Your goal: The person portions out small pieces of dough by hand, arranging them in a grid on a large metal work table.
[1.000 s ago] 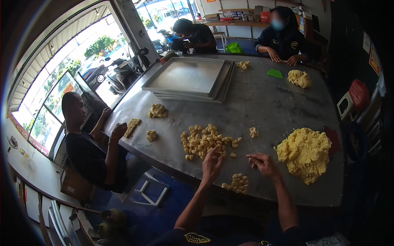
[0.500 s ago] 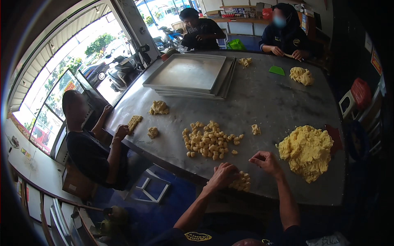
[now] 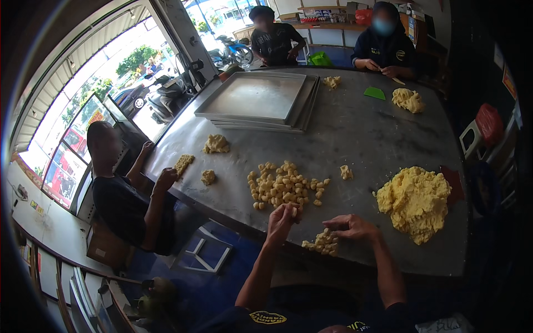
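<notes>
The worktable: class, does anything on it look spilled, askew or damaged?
The top metal tray looks slightly askew: it sits left of the lower trays, whose edges stick out along its right side. A few crumbs lie loose beside the big yellow dough mound, like a small spill. I see no damage.

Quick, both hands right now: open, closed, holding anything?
Left hand: closed, apparently pinching a small dough piece.
Right hand: at the small dough cluster; grip cannot be told.
</notes>
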Motion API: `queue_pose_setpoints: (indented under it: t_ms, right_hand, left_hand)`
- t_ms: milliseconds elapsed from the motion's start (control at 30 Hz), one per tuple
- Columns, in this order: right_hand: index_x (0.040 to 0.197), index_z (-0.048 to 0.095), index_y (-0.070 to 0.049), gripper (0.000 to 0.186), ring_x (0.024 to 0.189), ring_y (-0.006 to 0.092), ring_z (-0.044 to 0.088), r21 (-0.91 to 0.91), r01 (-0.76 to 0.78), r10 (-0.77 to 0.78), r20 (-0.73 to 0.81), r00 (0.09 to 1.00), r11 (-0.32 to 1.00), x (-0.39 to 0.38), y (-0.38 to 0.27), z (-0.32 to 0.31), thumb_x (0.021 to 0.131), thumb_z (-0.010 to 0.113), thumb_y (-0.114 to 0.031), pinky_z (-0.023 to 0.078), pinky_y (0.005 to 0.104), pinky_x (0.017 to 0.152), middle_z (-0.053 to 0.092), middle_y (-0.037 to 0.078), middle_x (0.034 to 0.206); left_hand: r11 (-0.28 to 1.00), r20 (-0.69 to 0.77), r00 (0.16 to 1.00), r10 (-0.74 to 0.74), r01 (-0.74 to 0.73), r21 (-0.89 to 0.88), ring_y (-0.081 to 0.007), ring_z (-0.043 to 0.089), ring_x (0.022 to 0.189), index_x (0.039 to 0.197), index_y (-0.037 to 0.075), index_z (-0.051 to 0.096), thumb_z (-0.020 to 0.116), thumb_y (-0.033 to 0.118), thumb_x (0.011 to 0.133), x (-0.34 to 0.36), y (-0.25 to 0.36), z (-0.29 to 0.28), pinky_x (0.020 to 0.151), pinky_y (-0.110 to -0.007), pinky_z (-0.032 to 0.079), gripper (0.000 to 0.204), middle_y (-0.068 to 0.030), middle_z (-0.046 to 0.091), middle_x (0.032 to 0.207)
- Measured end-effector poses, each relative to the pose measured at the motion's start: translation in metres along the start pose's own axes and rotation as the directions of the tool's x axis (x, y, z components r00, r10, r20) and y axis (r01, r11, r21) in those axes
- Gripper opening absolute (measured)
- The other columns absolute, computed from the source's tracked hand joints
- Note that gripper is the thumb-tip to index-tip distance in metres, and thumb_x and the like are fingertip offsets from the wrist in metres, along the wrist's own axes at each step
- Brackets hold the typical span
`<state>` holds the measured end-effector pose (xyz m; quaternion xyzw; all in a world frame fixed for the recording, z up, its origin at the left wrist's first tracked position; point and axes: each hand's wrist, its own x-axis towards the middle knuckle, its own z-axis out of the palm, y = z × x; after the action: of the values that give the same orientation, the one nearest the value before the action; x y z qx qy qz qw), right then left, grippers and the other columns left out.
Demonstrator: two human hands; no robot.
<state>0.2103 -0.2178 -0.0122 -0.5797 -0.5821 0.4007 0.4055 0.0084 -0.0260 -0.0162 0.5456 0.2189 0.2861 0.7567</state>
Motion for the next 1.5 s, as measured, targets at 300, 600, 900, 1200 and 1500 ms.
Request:
queue_pose_setpoints:
  t_ms: [300, 600, 900, 1200, 1500]
  right_hand:
    - [0.138, 0.061, -0.017, 0.057, 0.089, 0.0112, 0.061, -0.002, -0.088, 0.088, 0.039, 0.995, 0.996, -0.003, 0.003, -0.006, 0.083, 0.077, -0.020, 0.049, 0.0293, 0.079, 0.069, 0.003, 0.101]
    - [0.123, 0.071, -0.010, 0.034, 0.086, 0.0111, 0.064, 0.118, -0.085, 0.104, -0.166, 0.981, 0.989, -0.003, -0.002, -0.011, 0.089, 0.074, -0.017, 0.055, 0.0273, 0.081, 0.063, 0.003, 0.092]
    - [0.114, 0.073, -0.004, 0.028, 0.090, 0.0118, 0.066, 0.310, -0.038, 0.127, -0.273, 0.954, 0.950, 0.002, 0.003, -0.008, 0.087, 0.077, -0.010, 0.057, 0.0274, 0.084, 0.063, 0.005, 0.104]
    - [0.112, 0.073, 0.001, 0.020, 0.072, 0.0099, 0.064, 0.426, 0.041, 0.180, -0.464, 0.867, 0.904, 0.005, -0.005, -0.006, 0.094, 0.067, -0.007, 0.057, 0.0255, 0.072, 0.069, 0.004, 0.084]
    - [0.128, 0.064, 0.000, 0.031, 0.074, 0.0074, 0.062, 0.386, -0.006, 0.181, -0.418, 0.891, 0.923, 0.000, -0.007, -0.012, 0.099, 0.060, -0.008, 0.053, 0.0239, 0.069, 0.068, 0.002, 0.087]
  left_hand:
    - [0.949, 0.061, 0.991, -0.123, 0.136, -0.286, -0.0127, 0.061, 0.074, 0.117, -0.001, 0.062, 0.056, 0.026, 0.104, -0.001, 0.005, -0.011, 0.069, -0.028, 0.051, 0.030, -0.0064, 0.066, 0.096]
    - [0.996, 0.188, 0.981, -0.055, 0.067, -0.057, -0.0181, 0.068, 0.096, 0.113, 0.002, 0.063, 0.063, 0.019, 0.100, 0.001, -0.009, -0.027, 0.082, -0.031, 0.055, 0.022, -0.0110, 0.070, 0.105]
    - [0.987, 0.061, 0.986, -0.158, 0.158, -0.001, -0.0127, 0.062, 0.078, 0.110, 0.001, 0.064, 0.066, 0.022, 0.098, -0.009, 0.027, 0.023, 0.075, -0.029, 0.053, 0.024, -0.0122, 0.069, 0.108]
    - [0.536, 0.255, 0.961, -0.112, -0.158, 0.830, -0.0238, 0.063, 0.093, 0.122, 0.010, 0.070, 0.070, 0.031, 0.092, -0.014, 0.004, 0.022, 0.084, -0.037, 0.052, 0.036, -0.0120, 0.062, 0.120]
    - [0.442, 0.465, 0.884, -0.056, -0.395, 0.805, -0.0294, 0.062, 0.104, 0.109, 0.009, 0.072, 0.073, 0.027, 0.087, -0.024, -0.010, 0.049, 0.093, -0.043, 0.049, 0.029, -0.0102, 0.069, 0.103]
